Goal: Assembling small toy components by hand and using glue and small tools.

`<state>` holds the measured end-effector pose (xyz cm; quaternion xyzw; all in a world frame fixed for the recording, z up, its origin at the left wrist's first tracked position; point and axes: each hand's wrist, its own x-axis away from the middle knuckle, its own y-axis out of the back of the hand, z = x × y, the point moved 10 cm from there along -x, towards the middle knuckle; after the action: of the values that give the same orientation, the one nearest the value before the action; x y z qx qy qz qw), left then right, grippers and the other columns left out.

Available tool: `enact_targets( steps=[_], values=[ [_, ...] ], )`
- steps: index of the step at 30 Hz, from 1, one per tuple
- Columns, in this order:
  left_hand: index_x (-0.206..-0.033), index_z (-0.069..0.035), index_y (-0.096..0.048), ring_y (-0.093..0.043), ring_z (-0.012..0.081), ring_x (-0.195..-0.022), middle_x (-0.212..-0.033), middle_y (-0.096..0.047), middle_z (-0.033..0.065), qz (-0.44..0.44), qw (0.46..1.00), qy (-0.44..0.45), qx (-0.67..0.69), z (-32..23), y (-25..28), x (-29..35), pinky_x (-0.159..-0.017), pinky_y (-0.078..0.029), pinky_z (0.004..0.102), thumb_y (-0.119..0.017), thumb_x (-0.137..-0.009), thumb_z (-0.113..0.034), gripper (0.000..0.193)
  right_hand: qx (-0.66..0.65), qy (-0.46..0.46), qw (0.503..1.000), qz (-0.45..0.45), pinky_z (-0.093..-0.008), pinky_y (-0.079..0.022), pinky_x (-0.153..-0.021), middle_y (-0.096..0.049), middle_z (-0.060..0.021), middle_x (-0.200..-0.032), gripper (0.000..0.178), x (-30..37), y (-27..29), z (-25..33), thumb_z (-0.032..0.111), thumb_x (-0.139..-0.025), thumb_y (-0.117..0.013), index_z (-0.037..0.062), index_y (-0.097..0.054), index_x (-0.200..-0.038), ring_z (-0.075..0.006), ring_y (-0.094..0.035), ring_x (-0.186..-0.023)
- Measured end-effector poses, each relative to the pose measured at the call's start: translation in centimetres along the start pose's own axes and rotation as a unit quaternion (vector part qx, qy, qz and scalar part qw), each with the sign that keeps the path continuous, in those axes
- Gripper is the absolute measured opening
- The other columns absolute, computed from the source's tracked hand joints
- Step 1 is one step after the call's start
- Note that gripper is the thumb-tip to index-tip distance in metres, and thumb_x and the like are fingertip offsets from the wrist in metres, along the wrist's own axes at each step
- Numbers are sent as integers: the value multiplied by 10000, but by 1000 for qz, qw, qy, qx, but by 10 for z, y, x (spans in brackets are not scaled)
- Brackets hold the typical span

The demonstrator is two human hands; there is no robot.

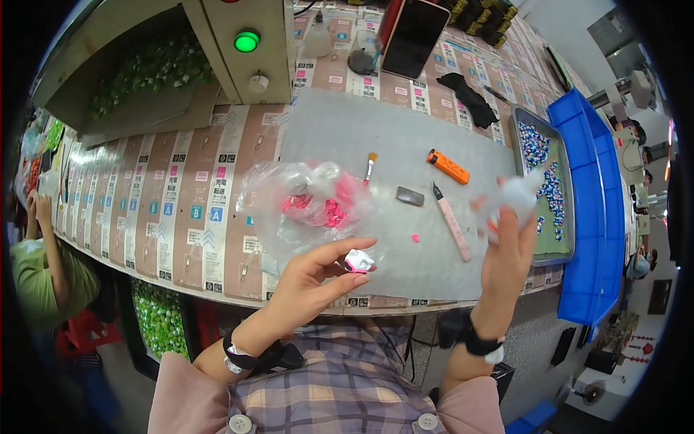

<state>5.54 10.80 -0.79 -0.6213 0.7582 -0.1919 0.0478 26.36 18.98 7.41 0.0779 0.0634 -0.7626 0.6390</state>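
Note:
My left hand (pixel 311 278) pinches a small white lump with a pink edge (pixel 358 261) between thumb and fingers, just above the mat's near edge. My right hand (pixel 507 249) is raised to the right, closed around a whitish object (pixel 517 199) smeared by motion; its kind I cannot make out. Beyond my left hand lies a clear plastic bag (pixel 267 195) with bright pink pieces (pixel 329 212) in it. One small pink piece (pixel 415 237) lies loose on the grey mat (pixel 405 137). Nearest my right hand is a pink-handled craft knife (pixel 453 226).
On the mat are a small brush (pixel 371 168), a dark grey block (pixel 410 196) and an orange utility knife (pixel 448 166). A metal tray (pixel 569 217) of small blue-and-white pieces and a blue bin (pixel 589 239) stand right. A phone (pixel 416 40) leans behind; a machine (pixel 242 79) stands left.

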Motion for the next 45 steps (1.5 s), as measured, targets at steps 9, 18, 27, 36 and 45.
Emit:
enact_targets(
  steps=[9, 18, 27, 36, 45],
  values=[
    [-1176, -29, -508, -564, 69, -831, -1002, -588, 44, -2, 1000, -3, -16, 0, -4, 2, -715, -449, 201, -599, -802, -19, 386, 75, 35, 995, -53, -206, -311, -564, -447, -10, -733, 669, 71, 7, 18, 608, -628, -672, 20, -464, -870, -85, -406, -630],
    [-1158, -25, -511, -571, 75, -840, -982, -599, 47, 1, 1000, 7, 6, 0, -5, 3, -716, -449, 202, -600, -802, -22, 368, 31, 134, 989, -56, -233, -251, -497, -362, -13, -639, 599, 85, -5, 32, 607, -677, -630, 67, -385, -762, -95, -352, -585],
    [-1152, -24, -517, -560, 66, -823, -976, -594, 36, -2, 1000, 1, 16, 1, -5, 4, -720, -442, 202, -604, -799, -25, 364, 100, 129, 986, -41, -226, -239, -470, -359, -1, -593, 578, 90, -11, 31, 570, -675, -653, 51, -409, -747, -89, -339, -503],
    [-1150, -24, -520, -546, 56, -794, -928, -579, 13, -8, 1000, 1, 26, 1, -4, 4, -714, -434, 191, -607, -794, -17, 367, 75, 167, 983, -5, -241, -307, -448, -481, -4, -596, 525, 91, -13, 34, 479, -654, -728, 38, -488, -807, -111, -419, -477],
    [-1144, -20, -520, -537, 49, -778, -920, -582, 9, -10, 1000, 1, 20, 1, -5, 4, -690, -428, 185, -612, -791, -17, 365, 90, 171, 981, -3, -243, -301, -449, -486, -7, -610, 510, 92, -9, 36, 466, -661, -729, 37, -491, -802, -112, -407, -476]
  ],
)
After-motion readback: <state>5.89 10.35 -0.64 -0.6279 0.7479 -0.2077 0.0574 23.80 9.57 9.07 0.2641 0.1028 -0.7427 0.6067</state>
